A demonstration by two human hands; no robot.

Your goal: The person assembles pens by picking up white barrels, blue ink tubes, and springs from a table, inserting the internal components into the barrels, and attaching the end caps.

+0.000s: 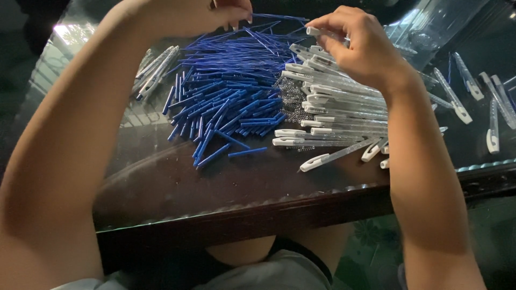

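My right hand (pixel 359 44) is closed on a clear pen barrel with a white cap (pixel 318 32), held above a pile of similar clear pen barrels (pixel 336 107). My left hand (pixel 215 13) is at the top edge, fingers pinched on a thin blue refill (pixel 279 18) over a heap of blue refills (pixel 231 91). Small metal springs (pixel 293 99) lie between the two piles. Part of my left hand is cut off by the frame.
Everything rests on a dark glass-topped table (pixel 226 188) whose front edge runs across the lower middle. More clear barrels lie at the far left (pixel 156 70) and scattered at the right (pixel 473 96). A clear plastic bag (pixel 430 27) sits at the back right.
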